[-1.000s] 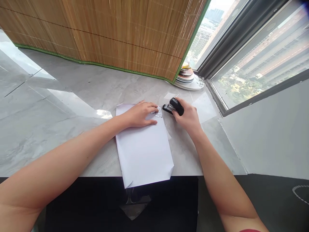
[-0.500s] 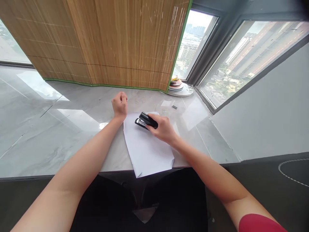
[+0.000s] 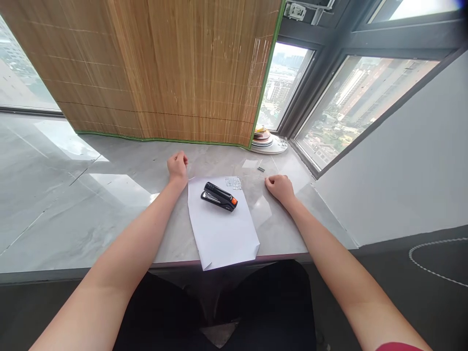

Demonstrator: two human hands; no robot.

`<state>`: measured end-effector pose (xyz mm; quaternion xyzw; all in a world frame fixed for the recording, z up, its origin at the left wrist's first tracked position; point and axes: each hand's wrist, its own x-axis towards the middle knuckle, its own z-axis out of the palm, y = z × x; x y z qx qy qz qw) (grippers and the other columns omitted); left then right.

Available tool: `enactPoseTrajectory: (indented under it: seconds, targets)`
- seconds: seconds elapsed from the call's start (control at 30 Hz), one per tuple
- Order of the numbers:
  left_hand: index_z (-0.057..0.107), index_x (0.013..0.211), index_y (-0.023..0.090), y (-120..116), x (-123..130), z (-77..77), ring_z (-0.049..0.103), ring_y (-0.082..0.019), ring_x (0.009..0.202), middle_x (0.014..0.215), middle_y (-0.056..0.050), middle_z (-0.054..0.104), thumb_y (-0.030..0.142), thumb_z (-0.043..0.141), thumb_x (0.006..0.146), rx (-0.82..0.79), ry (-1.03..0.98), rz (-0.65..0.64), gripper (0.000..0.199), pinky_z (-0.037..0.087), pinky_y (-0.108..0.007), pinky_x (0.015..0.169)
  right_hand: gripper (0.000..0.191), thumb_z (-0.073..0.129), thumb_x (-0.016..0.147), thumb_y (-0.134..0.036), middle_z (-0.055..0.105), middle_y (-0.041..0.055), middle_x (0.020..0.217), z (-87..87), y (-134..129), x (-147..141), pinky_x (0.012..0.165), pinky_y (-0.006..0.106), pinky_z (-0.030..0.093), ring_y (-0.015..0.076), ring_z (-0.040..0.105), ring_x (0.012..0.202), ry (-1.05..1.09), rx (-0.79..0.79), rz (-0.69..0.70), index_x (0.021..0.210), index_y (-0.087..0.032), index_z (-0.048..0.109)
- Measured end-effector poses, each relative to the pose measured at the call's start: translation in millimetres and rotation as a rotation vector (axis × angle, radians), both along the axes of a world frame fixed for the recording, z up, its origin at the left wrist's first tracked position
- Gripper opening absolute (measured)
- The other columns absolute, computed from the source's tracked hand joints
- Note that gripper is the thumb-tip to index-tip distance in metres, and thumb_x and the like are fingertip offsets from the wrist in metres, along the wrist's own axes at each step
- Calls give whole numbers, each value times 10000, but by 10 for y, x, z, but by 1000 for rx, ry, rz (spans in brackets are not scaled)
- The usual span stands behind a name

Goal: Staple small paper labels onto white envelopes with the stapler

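Note:
A black stapler [image 3: 219, 196] with an orange button lies on its side across white paper [image 3: 226, 239], its jaw pointing left. Many staples [image 3: 233, 183] show in the paper's upper right corner. Resting on the stone ledge just past the paper's upper left corner, my left hand [image 3: 177, 165] is closed in a loose fist. My right hand [image 3: 280, 187] is also curled into a fist, on the ledge right of the paper and apart from it. Neither fist shows anything in it. Small grey staple strips [image 3: 261, 169] lie beyond my right hand.
A bamboo blind [image 3: 175, 73] with green edging hangs down to the ledge [image 3: 109, 214] at the back. Stacked plates [image 3: 270, 146] stand in the window corner. A pale slip [image 3: 250, 164] lies near the staple strips. The paper's lower end reaches over the ledge's front edge.
My right hand has let go of the stapler, leaving it on the paper, and moved right to rest on the ledge. The stapled corner is now uncovered. My left hand stays closed in place.

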<state>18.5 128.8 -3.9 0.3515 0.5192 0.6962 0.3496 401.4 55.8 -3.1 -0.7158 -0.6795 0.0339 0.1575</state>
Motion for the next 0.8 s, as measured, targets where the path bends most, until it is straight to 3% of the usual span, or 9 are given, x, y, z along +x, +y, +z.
enactPoseTrajectory:
  seconds: [0.13, 0.2, 0.27, 0.37, 0.47, 0.57, 0.8]
  targets:
    - [485, 551, 207, -12, 22, 18, 390, -106, 529, 592, 0, 476, 274, 669, 901, -25, 17, -5, 401, 287, -266, 488, 530, 516, 1064, -432, 497, 15, 602, -7, -69, -108, 682, 326, 347, 191, 490, 661, 133, 124, 47, 576, -242, 438]
    - [440, 541, 215, -6, 30, 9, 360, -103, 511, 562, 11, 437, 270, 662, 912, -38, 28, -6, 436, 267, -268, 481, 521, 502, 1087, -525, 614, 30, 707, 71, -194, -386, 744, 324, 440, 196, 580, 734, 294, 220, 219, 664, -228, 573]
    - [374, 529, 223, 8, 29, -10, 311, -100, 489, 522, 25, 364, 267, 648, 923, -38, 36, -8, 481, 232, -274, 470, 411, 555, 1076, -567, 763, 68, 1014, 140, -367, -759, 887, 342, 525, 230, 689, 988, 441, 216, 498, 955, -221, 741]
    - [346, 535, 229, 27, 7, -41, 289, -92, 474, 508, 34, 332, 298, 658, 920, -28, 31, -12, 500, 215, -275, 454, 408, 644, 1039, -425, 754, 105, 1369, 147, -607, -1302, 1063, 404, 546, 267, 694, 1231, 473, 88, 700, 1402, -243, 686]
    - [440, 557, 218, 18, -25, -40, 345, -85, 490, 560, 16, 433, 326, 679, 890, -25, -7, -14, 425, 241, -254, 445, 573, 672, 940, -183, 757, 120, 1382, 97, -700, -1530, 1080, 435, 558, 286, 722, 1208, 452, 13, 678, 1508, -222, 607]
    - [525, 563, 203, -9, -42, -7, 375, -82, 514, 617, -7, 512, 301, 675, 842, -24, -38, -20, 332, 252, -244, 443, 579, 639, 914, -101, 794, 100, 1292, 78, -703, -1322, 1032, 441, 584, 293, 755, 1143, 461, -8, 593, 1476, -238, 626]
    - [606, 555, 194, -22, -19, 19, 364, -95, 499, 555, -1, 445, 261, 635, 757, 6, -12, -76, 215, 220, -266, 443, 547, 683, 917, -192, 813, 91, 1232, 64, -847, -326, 1042, 474, 592, 293, 776, 1135, 485, 54, 350, 1460, -245, 639]
